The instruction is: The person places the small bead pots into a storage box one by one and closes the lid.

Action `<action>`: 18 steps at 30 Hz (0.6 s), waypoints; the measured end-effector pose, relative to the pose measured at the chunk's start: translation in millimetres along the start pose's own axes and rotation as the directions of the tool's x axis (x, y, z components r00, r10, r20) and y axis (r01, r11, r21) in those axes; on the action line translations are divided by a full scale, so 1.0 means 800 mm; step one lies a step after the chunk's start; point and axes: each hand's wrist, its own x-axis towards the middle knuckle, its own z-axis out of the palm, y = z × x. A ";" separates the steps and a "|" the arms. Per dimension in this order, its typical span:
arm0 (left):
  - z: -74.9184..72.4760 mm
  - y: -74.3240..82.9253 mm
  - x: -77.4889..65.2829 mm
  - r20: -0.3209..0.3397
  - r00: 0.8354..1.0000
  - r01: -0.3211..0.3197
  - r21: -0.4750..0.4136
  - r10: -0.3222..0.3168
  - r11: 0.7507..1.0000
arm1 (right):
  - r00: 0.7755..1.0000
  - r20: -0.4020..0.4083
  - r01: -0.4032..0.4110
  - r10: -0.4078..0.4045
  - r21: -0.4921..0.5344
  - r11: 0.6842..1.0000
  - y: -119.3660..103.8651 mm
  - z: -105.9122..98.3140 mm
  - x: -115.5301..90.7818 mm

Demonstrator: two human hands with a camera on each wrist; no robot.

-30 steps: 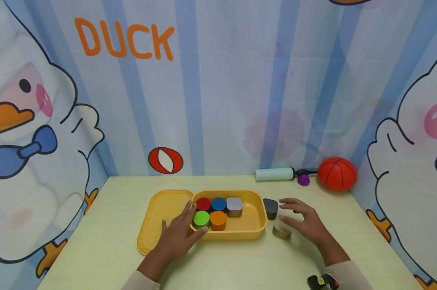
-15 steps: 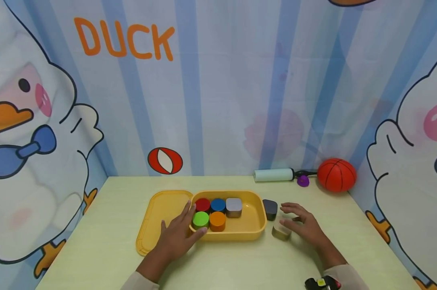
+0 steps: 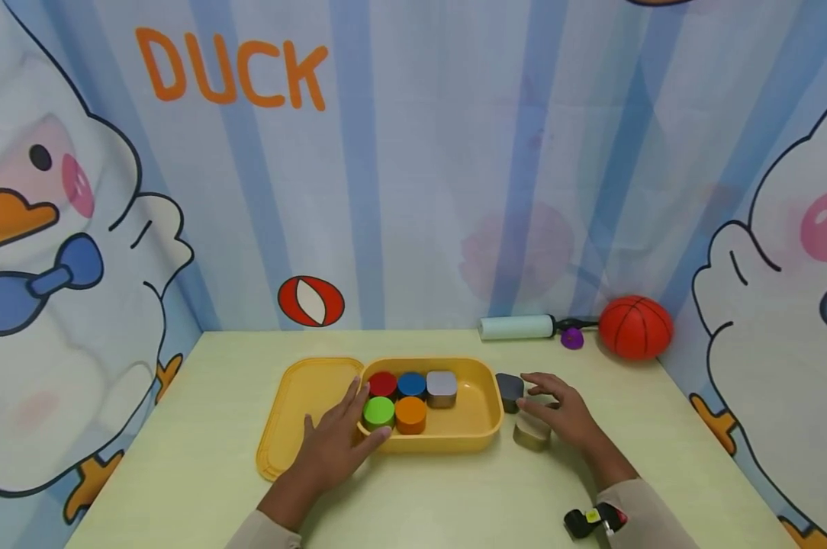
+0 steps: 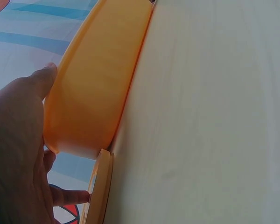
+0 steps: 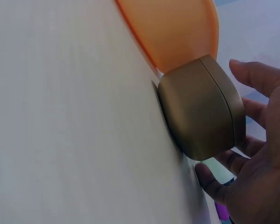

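A yellow rectangular box [image 3: 430, 446] holds red, blue, green and orange [image 3: 410, 415] round pieces and a silver rounded-square piece [image 3: 442, 389]. My left hand [image 3: 331, 450] rests at the box's left end, fingers spread, thumb along the near rim; in the left wrist view one finger reaches the flat yellow lid [image 4: 101, 186]. Just right of the box stand a dark grey rounded-square piece [image 3: 508, 392] and a gold rounded-square case [image 5: 198, 107] with a seam under its top. My right hand [image 3: 558, 412] hovers over the gold case, fingers loosely bent, fingertips close to the grey piece's right side.
Along the back edge lie a pale cylinder with a black end [image 3: 516, 328], a small purple object [image 3: 572, 338] and a red basketball [image 3: 635, 328]. The lid lies left of the box on the pale table [image 3: 441, 503]. A printed duck curtain [image 3: 427, 168] encloses the table.
My right hand has moved slightly left, toward the grey piece, its fingers still loosely bent. The left hand, the box and the pieces have kept their places.
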 end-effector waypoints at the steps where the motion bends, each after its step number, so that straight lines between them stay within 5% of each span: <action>1: -0.001 0.000 0.000 0.000 1.000 -0.001 0.004 0.001 1.000 | 1.000 -0.001 -0.004 0.004 0.001 1.000 -0.001 0.001 0.003; 18: -0.004 0.003 -0.001 -0.006 1.000 -0.012 0.001 0.012 1.000 | 0.993 0.035 -0.115 0.115 0.000 0.993 -0.008 0.010 0.017</action>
